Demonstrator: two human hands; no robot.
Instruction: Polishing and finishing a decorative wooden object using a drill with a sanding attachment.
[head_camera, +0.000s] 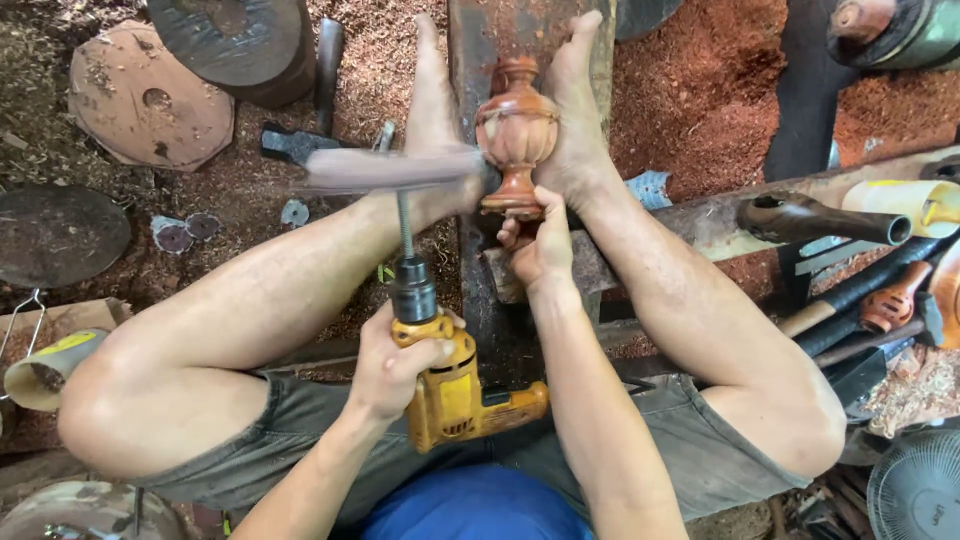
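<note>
Feet do a big job here. I am sitting low with both bare feet pressed on the sides of a small carved wooden vase (516, 135), so it cannot roll or jump away. The vase stands on a dark wooden beam (480, 290) that runs between my legs, right in front of me.

My left hand (392, 362) is closed tight around the yellow drill (452, 385). I hold it near the front, just behind the dark chuck, so the drill stays steady. A thin metal rod (404, 225) goes up from the chuck to a spinning part (390, 168) that looks like a blur. That blur touches the left side of the vase, or comes very near it. I cannot tell what kind of tip it is, because it moves too fast.

My right hand (540, 245) is curled around the foot of the vase from below. It helps the feet hold the vase in place while the drill works on it.

Red sawdust (700, 80) lies all over the ground. Round wooden discs (150, 100) sit off to my left, well apart from the vase. More tools with handles (860, 290) lie in a heap on my right.
</note>
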